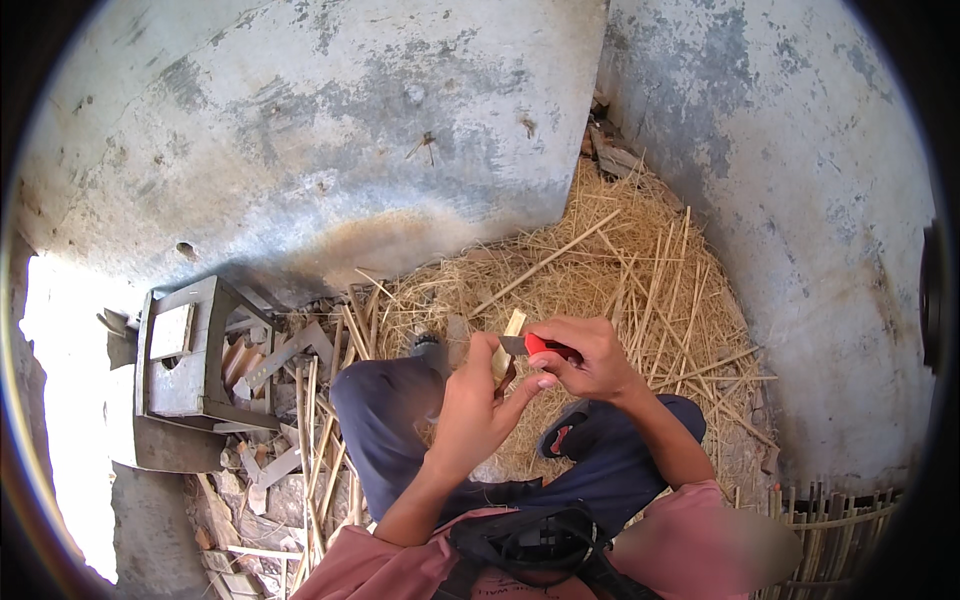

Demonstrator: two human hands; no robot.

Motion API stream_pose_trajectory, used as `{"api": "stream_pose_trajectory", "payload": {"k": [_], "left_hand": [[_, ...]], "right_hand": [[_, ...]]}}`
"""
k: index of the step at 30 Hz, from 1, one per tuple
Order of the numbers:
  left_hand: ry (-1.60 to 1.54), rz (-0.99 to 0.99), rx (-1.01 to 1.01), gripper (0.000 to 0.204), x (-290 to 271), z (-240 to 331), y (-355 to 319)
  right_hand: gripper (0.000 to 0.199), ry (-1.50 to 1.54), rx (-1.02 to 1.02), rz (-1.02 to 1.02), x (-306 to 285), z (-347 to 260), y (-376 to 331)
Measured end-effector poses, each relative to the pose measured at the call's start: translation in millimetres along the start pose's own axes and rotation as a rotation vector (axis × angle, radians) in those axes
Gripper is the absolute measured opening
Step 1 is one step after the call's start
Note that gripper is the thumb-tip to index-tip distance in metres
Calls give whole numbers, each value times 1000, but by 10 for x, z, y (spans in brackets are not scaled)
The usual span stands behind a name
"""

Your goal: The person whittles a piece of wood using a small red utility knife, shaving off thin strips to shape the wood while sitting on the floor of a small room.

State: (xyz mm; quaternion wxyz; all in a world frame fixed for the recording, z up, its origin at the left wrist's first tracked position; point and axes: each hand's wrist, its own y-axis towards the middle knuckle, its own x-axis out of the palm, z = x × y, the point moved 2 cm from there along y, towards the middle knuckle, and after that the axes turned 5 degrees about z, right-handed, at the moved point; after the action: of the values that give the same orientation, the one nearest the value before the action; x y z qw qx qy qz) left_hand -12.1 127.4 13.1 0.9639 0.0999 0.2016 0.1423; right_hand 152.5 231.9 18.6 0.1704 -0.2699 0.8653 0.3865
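Observation:
My left hand (pixel 472 405) is closed around a short pale strip of split bamboo or wood (pixel 515 323), whose upper end sticks out above the fingers. In my right hand (pixel 597 362) is a knife (pixel 536 344) with a red and black handle, its fingers wrapped round the grip. The knife's dark blade points left and lies against the strip, close to my left fingers. Both hands meet in front of my body, above my bent knees in dark trousers.
A heap of straw-like shavings (pixel 600 270) spreads ahead, with long bamboo strips (pixel 672 285) over it. An old wooden box (pixel 185 350) stands at left, near scattered wood and rubble. Weathered walls (pixel 400 110) enclose the corner; a slatted bamboo piece (pixel 835 535) is at lower right.

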Motion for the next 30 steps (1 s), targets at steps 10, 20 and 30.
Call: {"api": "stream_pose_trajectory", "payload": {"k": [10, 20, 30], "left_hand": [[4, 111, 50, 31, 70, -37, 8], [6, 155, 55, 27, 50, 2, 64], [-20, 153, 35, 25, 48, 37, 73]], "right_hand": [[30, -119, -42, 111, 48, -110, 47], [32, -208, -15, 233, 132, -185, 13], [35, -300, -42, 247, 129, -204, 6]]}}
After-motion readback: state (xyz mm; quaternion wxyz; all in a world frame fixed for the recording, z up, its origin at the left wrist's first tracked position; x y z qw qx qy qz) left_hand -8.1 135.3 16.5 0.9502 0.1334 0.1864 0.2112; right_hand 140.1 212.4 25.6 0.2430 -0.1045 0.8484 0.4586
